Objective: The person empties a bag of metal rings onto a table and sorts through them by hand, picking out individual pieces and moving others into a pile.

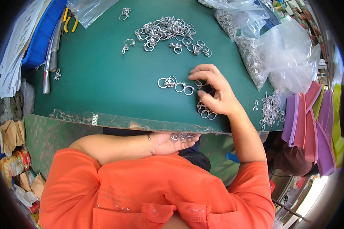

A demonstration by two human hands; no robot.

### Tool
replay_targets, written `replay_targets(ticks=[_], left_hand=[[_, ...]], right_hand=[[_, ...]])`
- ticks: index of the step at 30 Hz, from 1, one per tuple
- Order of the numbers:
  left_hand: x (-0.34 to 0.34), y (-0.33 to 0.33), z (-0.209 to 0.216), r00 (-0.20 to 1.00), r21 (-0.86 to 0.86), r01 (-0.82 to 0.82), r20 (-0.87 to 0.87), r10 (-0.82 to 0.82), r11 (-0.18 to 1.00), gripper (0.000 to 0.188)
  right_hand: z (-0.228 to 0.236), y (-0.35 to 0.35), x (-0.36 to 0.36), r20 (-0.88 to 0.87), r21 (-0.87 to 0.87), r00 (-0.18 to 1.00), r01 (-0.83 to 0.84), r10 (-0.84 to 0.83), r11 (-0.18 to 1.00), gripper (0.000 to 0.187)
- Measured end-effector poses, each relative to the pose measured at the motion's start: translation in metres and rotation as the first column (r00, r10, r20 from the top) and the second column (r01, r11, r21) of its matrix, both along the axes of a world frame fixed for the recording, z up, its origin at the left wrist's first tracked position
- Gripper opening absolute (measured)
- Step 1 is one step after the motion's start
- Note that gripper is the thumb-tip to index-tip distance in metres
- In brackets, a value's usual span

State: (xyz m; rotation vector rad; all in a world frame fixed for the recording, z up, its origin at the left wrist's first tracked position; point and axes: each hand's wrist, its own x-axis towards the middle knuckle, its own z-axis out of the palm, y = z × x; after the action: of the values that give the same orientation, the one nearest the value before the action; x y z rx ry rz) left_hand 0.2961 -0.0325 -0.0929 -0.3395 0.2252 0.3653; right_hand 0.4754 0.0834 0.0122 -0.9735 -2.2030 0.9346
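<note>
My right hand [219, 91] arches over the green tabletop with its thumb and forefinger apart. Beneath and beside it lie several silver-coloured rings [206, 112], partly hidden by the fingers. A short row of rings [179, 87] lies just left of the fingertips. My left hand [168, 143] is palm up at the table's near edge, cupping several more rings [182, 136]. Farther back sits a large heap of similar rings [165, 30], with a few rings [128, 43] apart at its left.
Clear plastic bags [252, 61] of silver pieces stand at the right. Nearer is a loose pile of small metal pieces [270, 108], beside purple and pink trays [305, 118]. At the left are yellow-handled pliers [69, 21], a metal rod [47, 74] and a blue bin [46, 32].
</note>
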Motion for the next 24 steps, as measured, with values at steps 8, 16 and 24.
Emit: replay_targets(ticks=[8,16,24], left_hand=[[0.001,-0.002,-0.005,1.0,-0.023,-0.013,0.004,0.013,1.0,0.036],[0.0,-0.004,-0.006,0.998,-0.015,-0.028,0.05,0.029,0.999,0.036],[0.003,-0.003,-0.014,0.989,-0.029,-0.034,0.143,0.038,0.999,0.037]], right_hand=[[-0.007,0.005,-0.021,0.145,0.063,0.989,-0.033,0.024,0.997,0.03],[0.005,0.011,-0.04,0.194,0.055,0.979,-0.073,0.061,0.996,0.026],[0.007,0.05,-0.05,0.237,0.443,0.939,0.122,-0.248,0.888,0.016]])
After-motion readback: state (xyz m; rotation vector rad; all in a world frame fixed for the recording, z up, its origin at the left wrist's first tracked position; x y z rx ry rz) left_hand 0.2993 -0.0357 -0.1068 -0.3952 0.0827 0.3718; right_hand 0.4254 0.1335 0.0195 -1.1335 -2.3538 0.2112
